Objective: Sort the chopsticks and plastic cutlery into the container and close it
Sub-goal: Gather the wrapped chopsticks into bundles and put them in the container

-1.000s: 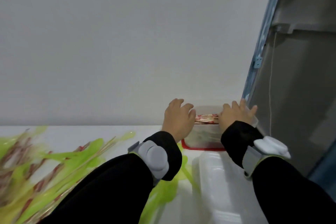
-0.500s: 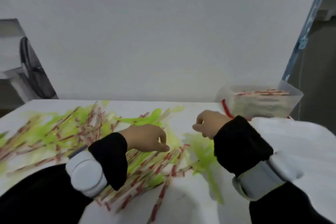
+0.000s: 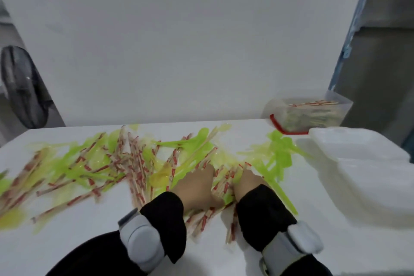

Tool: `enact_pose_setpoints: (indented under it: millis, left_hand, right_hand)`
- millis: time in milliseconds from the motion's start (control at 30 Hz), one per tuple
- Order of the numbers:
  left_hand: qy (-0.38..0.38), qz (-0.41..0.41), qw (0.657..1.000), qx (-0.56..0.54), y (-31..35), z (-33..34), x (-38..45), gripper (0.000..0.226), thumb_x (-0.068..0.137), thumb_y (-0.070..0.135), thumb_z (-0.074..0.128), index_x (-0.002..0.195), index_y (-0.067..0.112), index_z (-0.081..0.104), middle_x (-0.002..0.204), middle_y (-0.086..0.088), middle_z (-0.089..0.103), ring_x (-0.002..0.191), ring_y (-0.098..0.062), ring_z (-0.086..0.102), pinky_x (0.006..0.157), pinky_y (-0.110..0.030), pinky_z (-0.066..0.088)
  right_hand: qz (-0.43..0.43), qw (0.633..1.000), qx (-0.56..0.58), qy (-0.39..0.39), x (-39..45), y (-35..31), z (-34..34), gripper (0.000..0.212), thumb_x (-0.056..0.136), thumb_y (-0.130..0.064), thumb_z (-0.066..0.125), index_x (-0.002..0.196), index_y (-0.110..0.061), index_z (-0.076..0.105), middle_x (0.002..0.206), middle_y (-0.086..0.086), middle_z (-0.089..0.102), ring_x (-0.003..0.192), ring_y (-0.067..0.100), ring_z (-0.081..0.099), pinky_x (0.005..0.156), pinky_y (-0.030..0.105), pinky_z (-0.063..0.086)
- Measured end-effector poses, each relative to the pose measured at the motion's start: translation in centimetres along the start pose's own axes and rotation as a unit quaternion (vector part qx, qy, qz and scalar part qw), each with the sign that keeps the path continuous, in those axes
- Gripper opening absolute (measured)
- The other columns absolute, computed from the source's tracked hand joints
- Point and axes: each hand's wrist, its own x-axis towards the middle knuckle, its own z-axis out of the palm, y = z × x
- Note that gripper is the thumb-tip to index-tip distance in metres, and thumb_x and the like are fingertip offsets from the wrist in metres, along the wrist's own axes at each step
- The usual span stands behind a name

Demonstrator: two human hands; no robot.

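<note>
Paper-wrapped chopsticks (image 3: 134,163) and green and yellow plastic cutlery (image 3: 280,152) lie scattered across the white table (image 3: 89,231). My left hand (image 3: 197,184) and my right hand (image 3: 248,182) are down on the pile near the table's middle. A bundle of chopsticks (image 3: 224,182) lies between them. Both hands' fingers dip into the pile and are blurred, so their grip is unclear. The clear container (image 3: 275,110) stands at the back right on a red lid, with chopsticks and cutlery inside.
A white foam box (image 3: 358,163) lies on the right of the table, just in front of the container. A dark fan (image 3: 22,96) stands beyond the table's left corner. A plain wall runs behind the table.
My hands left the container at the back right and came down onto the pile in the middle. My view turned left and down.
</note>
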Motion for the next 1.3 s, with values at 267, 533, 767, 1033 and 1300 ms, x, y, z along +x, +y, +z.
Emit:
enact_pose_setpoints:
  millis: [267,533,767,1033,1300]
  left_hand:
    - [-0.007,-0.008,0.993,-0.117,-0.2,-0.8,1.4,0.069,0.083,-0.001,0.048,0.143,0.02,0.022,0.069,-0.002,0.046,0.053,-0.015,0.042,0.044,-0.026,0.026]
    - [0.15,-0.09,0.961,-0.214,-1.7,-3.5,2.5,0.045,0.09,0.006,0.043,0.135,0.012,0.039,0.106,-0.012,0.059,0.081,-0.024,0.062,0.056,-0.026,0.039]
    - [0.193,-0.122,0.955,-0.188,-3.8,-5.0,2.7,0.012,0.088,0.014,0.051,0.096,0.007,0.048,0.091,-0.01,0.054,0.073,-0.025,0.05,0.06,-0.029,0.037]
    - [0.122,-0.126,0.984,0.005,-3.2,-1.0,2.9,0.022,0.085,0.02,0.058,0.074,0.016,0.039,0.071,0.0,0.043,0.064,-0.02,0.043,0.05,-0.026,0.028]
    - [0.175,-0.145,0.97,-0.084,-3.4,-3.0,3.4,0.02,0.083,0.016,0.057,0.07,0.011,0.042,0.065,-0.001,0.045,0.062,-0.021,0.046,0.051,-0.027,0.03]
  right_hand:
    - [0.02,0.995,0.019,0.093,-0.6,0.0,-1.1,0.032,0.097,-0.008,0.037,0.121,-0.006,0.058,0.124,0.013,0.061,0.114,0.028,0.059,0.09,0.03,0.046]
    - [0.046,0.985,0.149,0.078,1.8,0.8,-2.3,0.025,0.088,-0.013,0.053,0.11,0.0,0.055,0.117,0.018,0.062,0.11,0.033,0.058,0.08,0.029,0.045]
    - [0.038,0.985,0.152,0.074,1.9,-0.2,-2.2,0.043,0.093,-0.007,0.045,0.131,0.0,0.028,0.125,0.024,0.055,0.114,0.037,0.055,0.088,0.036,0.045]
    - [-0.012,0.999,0.034,0.035,0.8,-1.1,-0.5,0.04,0.094,-0.009,0.042,0.131,0.0,0.03,0.121,0.021,0.058,0.112,0.034,0.058,0.092,0.038,0.045]
    - [0.008,0.989,0.134,0.066,0.3,-1.4,-0.4,0.045,0.1,-0.018,0.039,0.138,0.001,0.023,0.12,0.02,0.058,0.111,0.034,0.057,0.089,0.035,0.043]
